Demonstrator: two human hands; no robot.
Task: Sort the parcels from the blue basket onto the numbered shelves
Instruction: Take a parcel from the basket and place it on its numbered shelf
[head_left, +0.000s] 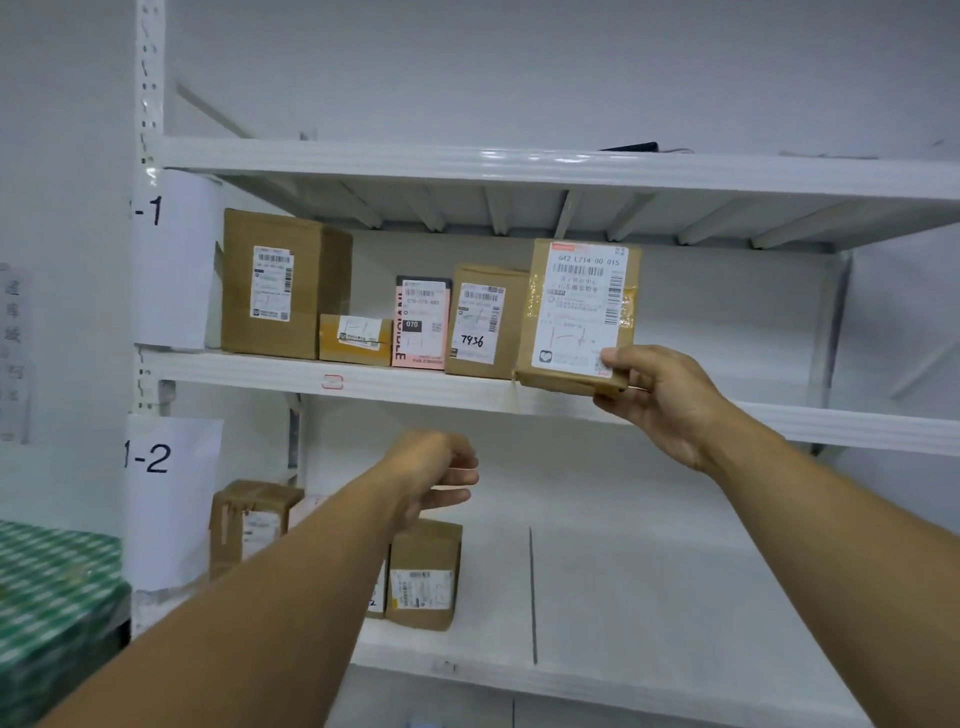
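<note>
Honestly the sketchy bit is the grip: the right hand (660, 400) has the parcel (576, 312) only by its bottom right corner, thumb on the label and fingers (618, 408) pinching from underneath. The box is upright at the very front lip of the 1-1 shelf (249, 371), and I can't tell if its weight is on the shelf yet. If that corner is let go too soon I reckon it tips forward off the edge. Push it in crooked and it could shove the 7936 box (480, 322) just beside it into the pink packet (421, 322).

The left hand (436, 473) hangs lower down, loosely curled and holding nothing, so it's no backup.

The rack is smooth white painted metal against a white wall, so probably slippery. Paper 1-1 (171, 260) and 1-2 (166, 499) signs sit on the upright, a few boxes on the lower shelf (649, 597), and a green checked cloth (52, 597) off to the left. The blue basket isn't in view
</note>
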